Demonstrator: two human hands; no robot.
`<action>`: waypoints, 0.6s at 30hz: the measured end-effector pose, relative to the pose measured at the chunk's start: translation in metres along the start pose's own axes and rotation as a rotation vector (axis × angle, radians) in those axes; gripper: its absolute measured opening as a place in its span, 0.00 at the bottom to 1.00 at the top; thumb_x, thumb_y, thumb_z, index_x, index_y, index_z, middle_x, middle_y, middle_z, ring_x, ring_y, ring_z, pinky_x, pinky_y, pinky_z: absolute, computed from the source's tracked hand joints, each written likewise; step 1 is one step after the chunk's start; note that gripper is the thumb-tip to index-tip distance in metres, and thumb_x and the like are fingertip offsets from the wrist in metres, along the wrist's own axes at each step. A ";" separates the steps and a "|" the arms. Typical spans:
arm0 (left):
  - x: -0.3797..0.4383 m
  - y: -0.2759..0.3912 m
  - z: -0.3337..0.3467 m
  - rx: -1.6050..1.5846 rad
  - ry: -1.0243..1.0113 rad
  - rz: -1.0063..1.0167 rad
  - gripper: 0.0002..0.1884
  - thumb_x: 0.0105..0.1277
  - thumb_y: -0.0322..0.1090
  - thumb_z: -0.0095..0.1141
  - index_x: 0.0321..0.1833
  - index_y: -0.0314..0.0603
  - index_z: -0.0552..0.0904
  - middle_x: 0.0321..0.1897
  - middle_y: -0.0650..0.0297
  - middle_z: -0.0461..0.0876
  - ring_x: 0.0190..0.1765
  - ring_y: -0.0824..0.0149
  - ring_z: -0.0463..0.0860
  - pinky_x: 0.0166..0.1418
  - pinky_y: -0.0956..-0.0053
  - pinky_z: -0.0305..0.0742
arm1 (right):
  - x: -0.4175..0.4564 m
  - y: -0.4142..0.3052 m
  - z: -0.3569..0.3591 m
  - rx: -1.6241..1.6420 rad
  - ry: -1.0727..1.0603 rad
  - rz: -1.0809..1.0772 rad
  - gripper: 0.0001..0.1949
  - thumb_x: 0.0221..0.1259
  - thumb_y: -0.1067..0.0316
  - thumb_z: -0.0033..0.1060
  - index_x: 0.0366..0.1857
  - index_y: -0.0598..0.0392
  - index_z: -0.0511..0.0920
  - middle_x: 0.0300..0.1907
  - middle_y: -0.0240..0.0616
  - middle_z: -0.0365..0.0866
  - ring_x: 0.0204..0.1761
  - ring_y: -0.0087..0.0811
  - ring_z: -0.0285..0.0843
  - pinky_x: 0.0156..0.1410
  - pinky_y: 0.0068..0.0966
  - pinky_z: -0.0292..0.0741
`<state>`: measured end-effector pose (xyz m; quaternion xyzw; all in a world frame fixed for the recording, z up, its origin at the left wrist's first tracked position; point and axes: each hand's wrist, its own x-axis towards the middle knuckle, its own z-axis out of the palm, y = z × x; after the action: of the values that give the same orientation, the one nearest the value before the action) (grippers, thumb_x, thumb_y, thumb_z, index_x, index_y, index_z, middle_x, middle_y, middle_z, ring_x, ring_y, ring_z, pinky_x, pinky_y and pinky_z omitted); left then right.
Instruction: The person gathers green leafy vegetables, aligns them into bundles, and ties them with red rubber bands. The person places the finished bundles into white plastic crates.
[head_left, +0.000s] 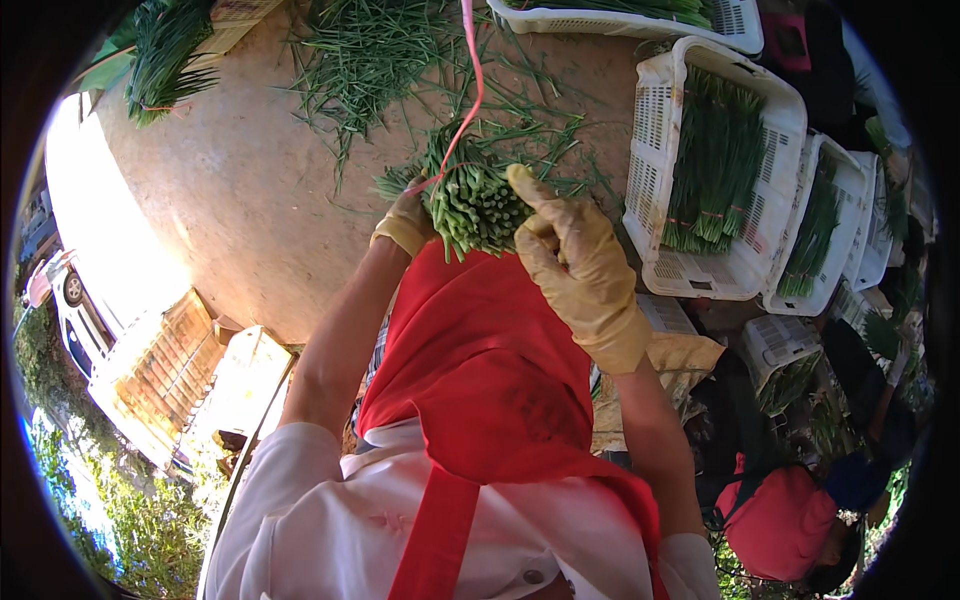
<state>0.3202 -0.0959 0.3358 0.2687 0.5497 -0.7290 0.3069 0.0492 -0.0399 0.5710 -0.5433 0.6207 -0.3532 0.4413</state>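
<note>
A bundle of green stalks (484, 202), resembling garlic chives, is held in front of my red apron (487, 337), its cut ends facing me. My left hand (409, 221), in a yellowish glove, grips the bundle from its left side; the fingers are mostly hidden behind it. Pink tie string (475, 90) comes down from the top of the view, crosses the bundle and reaches my left hand. My right hand (581, 262), gloved too, is at the bundle's right edge with bent fingers and one digit pointing up-left. Whether it pinches anything is not visible.
Loose green leaves (367, 67) lie on the brown work surface (247, 165). A tied bundle (161, 67) lies far left. White plastic crates (652, 150) holding tied bundles (716, 165) stand at right. Another person in a red top (780, 525) is at lower right.
</note>
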 end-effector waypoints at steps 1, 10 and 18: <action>0.003 -0.035 0.012 0.395 0.095 0.217 0.24 0.78 0.52 0.34 0.73 0.58 0.67 0.73 0.71 0.67 0.76 0.62 0.61 0.80 0.57 0.50 | 0.006 0.006 0.002 -0.064 -0.001 -0.011 0.23 0.63 0.73 0.62 0.64 0.49 0.74 0.34 0.35 0.78 0.32 0.30 0.75 0.41 0.27 0.74; 0.061 0.067 -0.074 -0.465 0.107 -0.206 0.29 0.76 0.57 0.38 0.78 0.65 0.59 0.77 0.79 0.60 0.79 0.65 0.55 0.82 0.51 0.44 | 0.009 0.081 0.010 0.789 -0.087 0.514 0.04 0.68 0.66 0.59 0.36 0.53 0.78 0.31 0.33 0.82 0.30 0.24 0.73 0.32 0.22 0.73; 0.076 0.087 -0.107 1.427 -0.385 0.293 0.29 0.76 0.57 0.37 0.78 0.64 0.59 0.77 0.76 0.59 0.79 0.64 0.54 0.82 0.51 0.43 | -0.016 0.117 0.087 -0.200 0.113 0.125 0.06 0.66 0.66 0.64 0.39 0.53 0.78 0.26 0.33 0.75 0.26 0.29 0.69 0.35 0.29 0.72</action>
<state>0.3398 -0.0220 0.1984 0.3404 -0.1610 -0.8940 0.2428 0.0884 -0.0022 0.4345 -0.5243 0.7092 -0.2915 0.3704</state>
